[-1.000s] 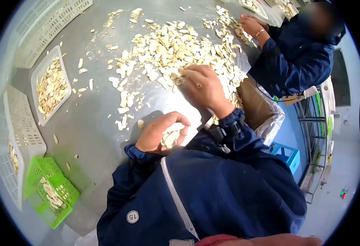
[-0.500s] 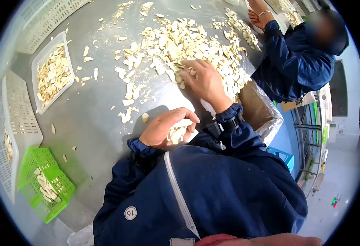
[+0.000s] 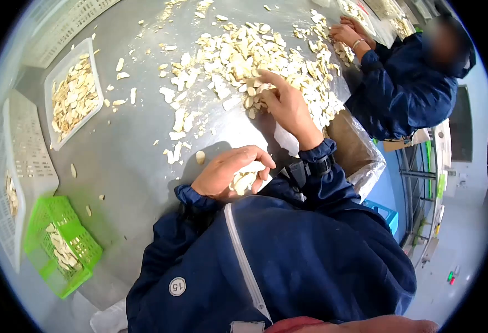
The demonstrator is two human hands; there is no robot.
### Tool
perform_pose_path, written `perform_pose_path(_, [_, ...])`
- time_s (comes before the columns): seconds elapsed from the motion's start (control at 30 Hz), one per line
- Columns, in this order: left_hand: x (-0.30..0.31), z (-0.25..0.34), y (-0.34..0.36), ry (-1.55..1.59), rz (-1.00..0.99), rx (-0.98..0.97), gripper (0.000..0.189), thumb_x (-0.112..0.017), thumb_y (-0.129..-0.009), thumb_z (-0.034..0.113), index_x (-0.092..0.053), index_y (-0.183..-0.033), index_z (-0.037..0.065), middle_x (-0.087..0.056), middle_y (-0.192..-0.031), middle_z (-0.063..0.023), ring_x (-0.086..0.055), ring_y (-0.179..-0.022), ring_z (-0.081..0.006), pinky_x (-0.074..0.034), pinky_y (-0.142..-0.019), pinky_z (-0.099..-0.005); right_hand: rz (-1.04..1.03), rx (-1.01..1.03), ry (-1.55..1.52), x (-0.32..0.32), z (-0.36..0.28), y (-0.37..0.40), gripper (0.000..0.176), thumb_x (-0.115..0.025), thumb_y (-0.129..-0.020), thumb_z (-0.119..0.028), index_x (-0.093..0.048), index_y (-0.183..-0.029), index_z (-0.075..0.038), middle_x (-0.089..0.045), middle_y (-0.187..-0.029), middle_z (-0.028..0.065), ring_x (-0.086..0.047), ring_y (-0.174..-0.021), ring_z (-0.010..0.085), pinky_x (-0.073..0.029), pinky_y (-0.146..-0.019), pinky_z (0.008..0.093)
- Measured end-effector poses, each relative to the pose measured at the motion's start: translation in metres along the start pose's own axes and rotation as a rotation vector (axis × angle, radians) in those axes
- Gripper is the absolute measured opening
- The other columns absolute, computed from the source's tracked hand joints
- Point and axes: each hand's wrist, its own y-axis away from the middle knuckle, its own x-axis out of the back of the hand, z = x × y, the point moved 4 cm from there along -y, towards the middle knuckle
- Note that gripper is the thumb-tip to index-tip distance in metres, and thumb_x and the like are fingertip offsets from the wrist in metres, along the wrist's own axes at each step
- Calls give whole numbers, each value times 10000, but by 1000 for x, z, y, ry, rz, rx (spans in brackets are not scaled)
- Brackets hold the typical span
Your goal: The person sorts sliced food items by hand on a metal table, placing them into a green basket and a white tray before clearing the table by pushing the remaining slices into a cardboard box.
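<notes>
A grey steel table was flanked by a metal rack and blue crate on pale floor.

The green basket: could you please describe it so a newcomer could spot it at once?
Start at the grey metal table. At its near left corner, beside the white crates, sits the green basket. It is the only coloured container.

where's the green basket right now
Lower left of the head view, on the person's left: the green basket sits on the table beside the white crate.
</notes>
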Motion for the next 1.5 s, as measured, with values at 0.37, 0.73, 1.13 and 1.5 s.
perform_pose_path(0.37, [-7, -2, 9, -119, -328, -16, 420, -457, -1125, 332, -646, -1159, -41, -641, -949, -123, -613, -759, -157, -492, -684, -266, -415, 952, 229, -95, -91, 13, 391, -699, -987, -337, -681, -1365, -239, -576, -1519, 33, -462, -1466, 286, -379, -1213, 504])
perform_pose_path(0.73, [3, -2, 2, -8, -117, -42, 412, -449, -1133, 336, -611, -1188, -38, -629, -934, -114, -618, -729, -157, -498, -637, -267, -6, 580, 322, -7, -18, 23, 299, -717, -841, -61, -777, -1120, -148, -762, -1138, 66, -702, -1085, 278, -535, -935, 403])
perform_pose_path(1.13, [29, -10, -11, 162, 151, -114, 408, -469, -1123, 373, -602, -1239, 5, -626, -962, -70, -624, -705, -118, -399, -401, -188, 191, 237, 279, 52, 23, 40, 253, -683, -924, -39, -765, -1157, -93, -762, -1091, 95, -683, -1026, 334, -557, -914, 430])
perform_pose_path(1.5, [30, -10, -9, 119, 165, -125, 385, -457, -1129, 373, -594, -1210, 22, -627, -988, -68, -622, -732, -116, -401, -409, -183, 270, 216, 437, 31, 30, 20, 250, -686, -900, -110, -780, -1130, -136, -761, -990, 95, -693, -942, 332, -561, -847, 441])
